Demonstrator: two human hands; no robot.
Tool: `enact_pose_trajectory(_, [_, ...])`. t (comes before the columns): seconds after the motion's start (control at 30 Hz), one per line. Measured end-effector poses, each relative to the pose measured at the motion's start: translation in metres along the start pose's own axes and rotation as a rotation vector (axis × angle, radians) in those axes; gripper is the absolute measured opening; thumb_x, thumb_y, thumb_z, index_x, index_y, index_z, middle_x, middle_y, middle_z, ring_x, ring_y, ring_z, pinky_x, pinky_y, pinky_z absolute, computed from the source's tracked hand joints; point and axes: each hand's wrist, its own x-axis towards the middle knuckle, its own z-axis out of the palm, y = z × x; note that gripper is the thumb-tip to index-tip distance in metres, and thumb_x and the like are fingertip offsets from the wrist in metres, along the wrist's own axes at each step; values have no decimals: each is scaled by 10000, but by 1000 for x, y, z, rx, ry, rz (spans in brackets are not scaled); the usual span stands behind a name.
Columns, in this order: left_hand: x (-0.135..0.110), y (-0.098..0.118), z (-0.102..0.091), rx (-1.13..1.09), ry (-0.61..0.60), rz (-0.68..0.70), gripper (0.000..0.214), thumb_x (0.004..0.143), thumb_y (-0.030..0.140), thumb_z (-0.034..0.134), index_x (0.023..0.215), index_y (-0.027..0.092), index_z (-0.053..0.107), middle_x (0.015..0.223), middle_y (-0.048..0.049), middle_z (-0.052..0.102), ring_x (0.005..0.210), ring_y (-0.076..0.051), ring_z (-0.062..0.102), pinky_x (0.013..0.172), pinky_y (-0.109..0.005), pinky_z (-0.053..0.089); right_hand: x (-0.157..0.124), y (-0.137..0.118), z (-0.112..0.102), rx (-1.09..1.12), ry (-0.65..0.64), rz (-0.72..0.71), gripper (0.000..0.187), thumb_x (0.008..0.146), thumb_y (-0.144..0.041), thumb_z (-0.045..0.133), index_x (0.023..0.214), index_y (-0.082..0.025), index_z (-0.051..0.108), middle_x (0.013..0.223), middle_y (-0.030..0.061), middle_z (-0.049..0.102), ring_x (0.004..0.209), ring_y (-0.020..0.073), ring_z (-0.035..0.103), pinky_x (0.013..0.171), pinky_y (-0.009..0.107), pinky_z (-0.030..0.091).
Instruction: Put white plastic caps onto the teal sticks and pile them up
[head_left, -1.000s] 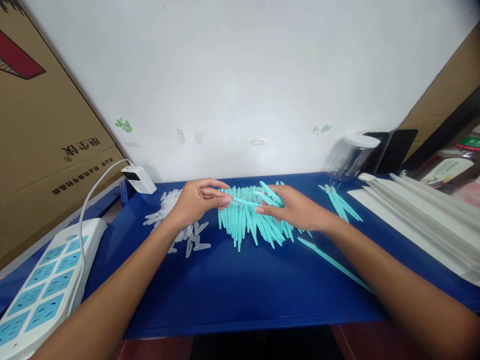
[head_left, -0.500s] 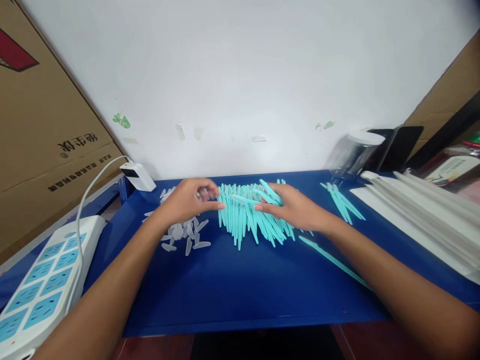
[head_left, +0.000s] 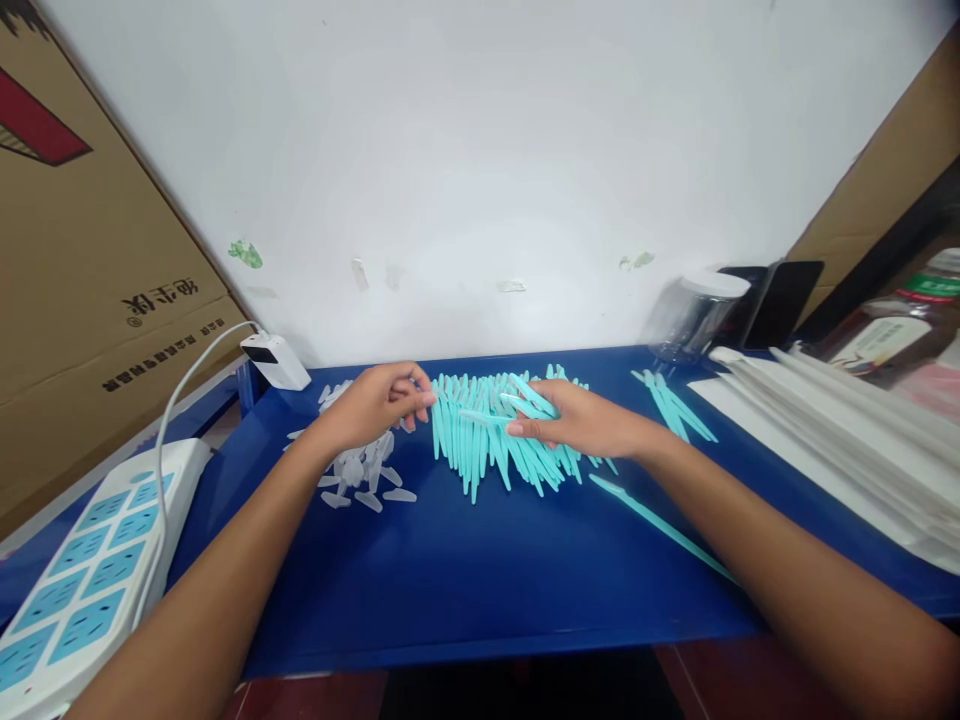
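Teal eyebrow razors (head_left: pixel 469 440) lie side by side in a dense row on the blue table. In my right hand (head_left: pixel 574 415) is a small bunch of these razors; one sticks out leftward between thumb and fingers, its pale blade end toward my left hand. My left hand (head_left: pixel 397 400) is closed at the row's left end, thumb pressed to the forefinger. Its curled fingers mostly hide what they hold, which looked like clear caps a moment ago. Beneath and beside that hand spreads a pile of clear plastic blade caps (head_left: pixel 367 470).
One razor (head_left: pixel 660 525) lies apart by my right forearm, and several more (head_left: pixel 675 405) fan out farther right. Beyond stand a clear jar (head_left: pixel 697 315) and white flat packs (head_left: pixel 832 450). A power strip (head_left: pixel 97 570) and white charger (head_left: pixel 276 362) are at left.
My left thumb and forefinger have closed together, where a gap with clear caps showed before. My right hand keeps its razors almost in place. The view has shifted slightly.
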Motion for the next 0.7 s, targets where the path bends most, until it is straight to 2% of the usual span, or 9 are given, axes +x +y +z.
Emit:
enact_pose_trajectory(0.1, [1, 9, 12, -187, 111, 55, 347, 922, 496, 708, 1048, 173, 689, 788, -36, 722, 594, -142, 645, 517, -248, 499, -3, -6, 2, 51, -87, -24, 376, 926, -534, 687, 844, -211, 514, 672, -37, 523, 597, 130, 510, 557, 264, 410])
enact_pose_trajectory(0.27, [-1, 17, 30, -318, 105, 148, 340, 903, 428, 759, 1129, 175, 763, 1000, -96, 800, 782, -174, 728, 692, -294, 602, -4, -9, 8, 59, -156, 19, 375, 920, -529, 694, 846, -201, 528, 707, -23, 559, 631, 133, 534, 594, 266, 439])
enact_pose_trajectory(0.33, [-2, 18, 33, -310, 115, 151, 336, 886, 422, 780, 1127, 189, 775, 1037, -97, 809, 839, -189, 749, 742, -305, 613, -4, -8, 10, 54, -170, 35, 369, 917, -523, 701, 853, -200, 535, 716, -20, 574, 648, 138, 553, 606, 266, 448])
enact_pose_trajectory(0.5, [-3, 22, 34, -155, 164, 158, 271, 843, 436, 818, 954, 189, 815, 902, -73, 816, 839, -205, 765, 754, -296, 611, -3, -6, 13, 42, -197, 66, 367, 905, -536, 707, 902, -194, 574, 738, -15, 583, 660, 148, 570, 602, 266, 458])
enact_pose_trajectory(0.7, [-4, 21, 35, -133, 158, 186, 258, 863, 443, 798, 977, 215, 839, 922, -63, 817, 866, -209, 760, 760, -293, 613, -4, -7, 13, 14, -196, 81, 382, 898, -551, 710, 902, -192, 582, 736, -14, 598, 661, 149, 577, 614, 271, 460])
